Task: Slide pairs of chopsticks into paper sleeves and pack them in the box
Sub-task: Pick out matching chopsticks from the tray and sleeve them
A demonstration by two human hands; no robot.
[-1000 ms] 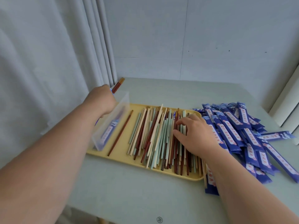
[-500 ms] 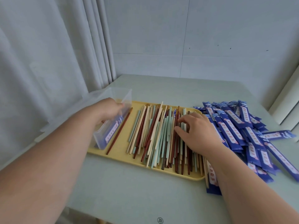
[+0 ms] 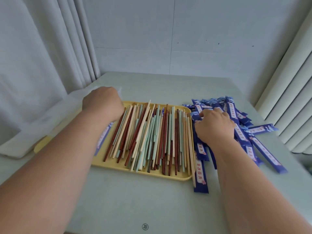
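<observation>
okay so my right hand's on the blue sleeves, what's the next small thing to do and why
Probably pinch one sleeve off the pile of blue sleeves: the right hand rests on them with nothing visibly gripped, and loose chopsticks wait in the yellow tray.

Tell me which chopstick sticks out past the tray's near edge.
The tan chopstick at the tray's right edge; its tip overhangs the near rim beside a blue sleeve. The others end inside the tray.
</observation>
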